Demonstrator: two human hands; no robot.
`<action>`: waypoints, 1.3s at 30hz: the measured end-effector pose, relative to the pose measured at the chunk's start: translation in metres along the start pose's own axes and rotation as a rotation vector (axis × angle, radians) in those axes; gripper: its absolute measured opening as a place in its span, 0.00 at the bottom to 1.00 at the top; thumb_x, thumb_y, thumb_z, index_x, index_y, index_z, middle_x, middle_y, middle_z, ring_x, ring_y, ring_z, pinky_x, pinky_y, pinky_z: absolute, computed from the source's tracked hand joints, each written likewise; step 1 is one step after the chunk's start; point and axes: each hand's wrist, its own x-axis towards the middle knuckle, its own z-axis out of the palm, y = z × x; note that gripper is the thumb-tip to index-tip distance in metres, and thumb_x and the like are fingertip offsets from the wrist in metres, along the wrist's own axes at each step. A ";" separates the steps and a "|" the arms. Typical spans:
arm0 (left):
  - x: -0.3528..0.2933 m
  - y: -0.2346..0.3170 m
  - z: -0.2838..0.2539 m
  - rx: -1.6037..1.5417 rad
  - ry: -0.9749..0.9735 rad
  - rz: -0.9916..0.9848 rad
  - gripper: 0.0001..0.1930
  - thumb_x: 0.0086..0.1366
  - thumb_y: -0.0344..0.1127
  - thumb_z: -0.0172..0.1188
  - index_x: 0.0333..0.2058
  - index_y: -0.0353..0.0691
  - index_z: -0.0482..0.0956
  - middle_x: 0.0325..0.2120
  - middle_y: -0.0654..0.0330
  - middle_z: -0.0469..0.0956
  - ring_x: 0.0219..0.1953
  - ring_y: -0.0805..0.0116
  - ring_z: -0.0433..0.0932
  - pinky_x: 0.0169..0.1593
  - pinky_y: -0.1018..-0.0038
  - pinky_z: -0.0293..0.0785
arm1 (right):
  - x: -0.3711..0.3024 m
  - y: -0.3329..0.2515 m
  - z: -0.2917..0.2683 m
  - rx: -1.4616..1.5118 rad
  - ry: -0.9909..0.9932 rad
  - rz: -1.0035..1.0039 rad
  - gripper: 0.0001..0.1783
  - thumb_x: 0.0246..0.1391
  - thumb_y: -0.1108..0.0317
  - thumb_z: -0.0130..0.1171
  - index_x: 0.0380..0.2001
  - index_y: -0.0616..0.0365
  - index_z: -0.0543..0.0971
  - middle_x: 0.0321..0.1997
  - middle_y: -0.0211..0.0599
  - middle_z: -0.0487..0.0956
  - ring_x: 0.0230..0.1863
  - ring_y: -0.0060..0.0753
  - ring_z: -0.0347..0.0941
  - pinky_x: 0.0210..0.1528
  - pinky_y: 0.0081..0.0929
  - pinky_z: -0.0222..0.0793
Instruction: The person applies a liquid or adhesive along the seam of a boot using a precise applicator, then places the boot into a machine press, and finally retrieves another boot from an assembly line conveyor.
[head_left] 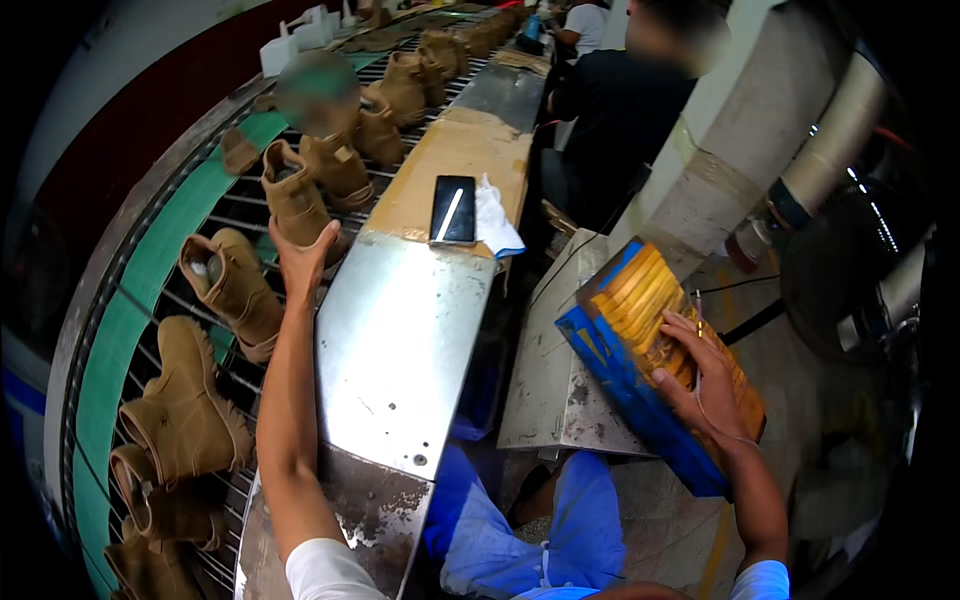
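My left hand [299, 262] reaches out over the conveyor, closed around the lower part of a tan ankle boot [292, 198], thumb on one side and fingers on the other. My right hand [702, 378] lies with its fingers stretched out on a ribbed yellow surface [640, 295], which is joined to a worn blue block [640, 405]. A thin pale stick shows near those fingertips; whether the hand touches it I cannot tell. Beside the held boot lie more tan boots, one tipped over [235, 285] and another on its side [185, 400].
A metal ledge [400, 330] runs along the conveyor of metal rods [225, 370]. On its cardboard-covered part are a black phone [454, 210] and a white cloth [496, 222]. A grey metal box [560, 370] stands by my knees. Another person [620, 110] sits farther along, near a pillar.
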 end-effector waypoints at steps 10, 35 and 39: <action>-0.017 0.072 -0.016 -0.492 0.044 -0.343 0.53 0.49 0.44 0.81 0.72 0.45 0.61 0.66 0.52 0.68 0.65 0.56 0.70 0.63 0.62 0.71 | -0.004 0.014 -0.002 -0.016 0.063 -0.088 0.29 0.53 0.65 0.71 0.57 0.65 0.78 0.67 0.53 0.76 0.71 0.54 0.68 0.74 0.44 0.60; -0.506 0.221 -0.138 -0.868 -0.575 -0.853 0.52 0.69 0.78 0.42 0.75 0.40 0.53 0.75 0.53 0.57 0.76 0.54 0.55 0.76 0.54 0.49 | -0.286 -0.089 0.073 1.292 0.232 0.055 0.51 0.48 0.61 0.75 0.71 0.65 0.62 0.66 0.44 0.72 0.66 0.36 0.70 0.65 0.37 0.70; -0.566 0.181 -0.099 -0.919 -0.919 -0.804 0.54 0.66 0.79 0.41 0.77 0.42 0.48 0.76 0.57 0.53 0.77 0.57 0.51 0.78 0.57 0.45 | -0.380 -0.010 0.092 1.014 0.196 0.357 0.51 0.45 0.66 0.78 0.71 0.61 0.62 0.64 0.42 0.73 0.65 0.37 0.71 0.66 0.39 0.70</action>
